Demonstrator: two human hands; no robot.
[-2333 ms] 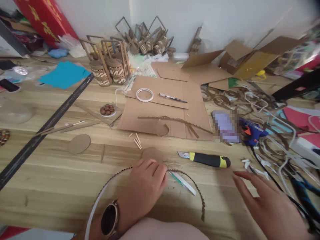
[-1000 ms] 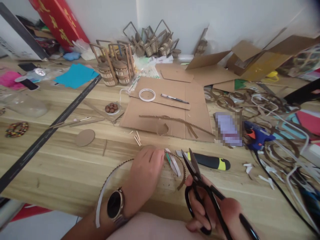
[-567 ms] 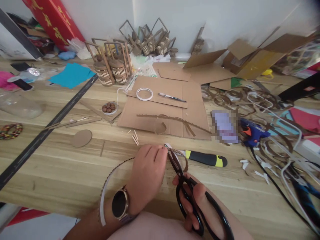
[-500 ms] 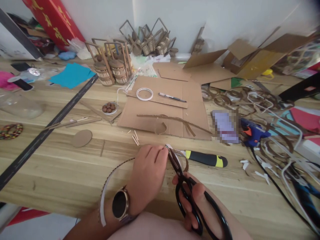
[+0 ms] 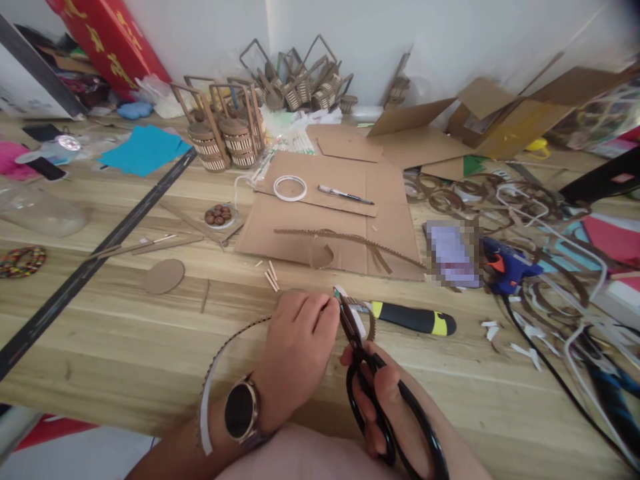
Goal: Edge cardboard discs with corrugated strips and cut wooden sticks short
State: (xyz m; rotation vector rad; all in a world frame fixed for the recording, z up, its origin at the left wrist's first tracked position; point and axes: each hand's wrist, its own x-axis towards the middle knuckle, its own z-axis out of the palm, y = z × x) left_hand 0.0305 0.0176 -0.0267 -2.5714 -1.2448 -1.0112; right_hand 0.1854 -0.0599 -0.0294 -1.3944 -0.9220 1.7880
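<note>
The step in hand appears to be trimming a strip: the person's left hand (image 5: 300,347) is curled over the corrugated strip (image 5: 205,413), which arcs across the tabletop (image 5: 125,373) from beside the watch-wearing wrist, passes under the fingers and emerges toward the utility knife (image 5: 415,318). The right hand (image 5: 400,413) grips the black scissors (image 5: 358,353) by their handles, with the tips just beside the left fingertips; how far the blades are parted is hard to tell. The next move seems to call for a steady left hold, with skin clear of the blades. A white and green band (image 5: 359,325), partly hidden, lies by the blades. Beyond, a flat cardboard sheet (image 5: 395,247) bears a white tape ring (image 5: 290,199) and a pen (image 5: 345,195). A cardboard disc (image 5: 165,276) and a dish of brown balls (image 5: 219,215) sit to the left; a blue glue gun (image 5: 510,265) lies to the right among coiled strips. Small handled baskets (image 5: 243,143) and an opened carton (image 5: 500,130) stand before the pale wall (image 5: 200,33).
</note>
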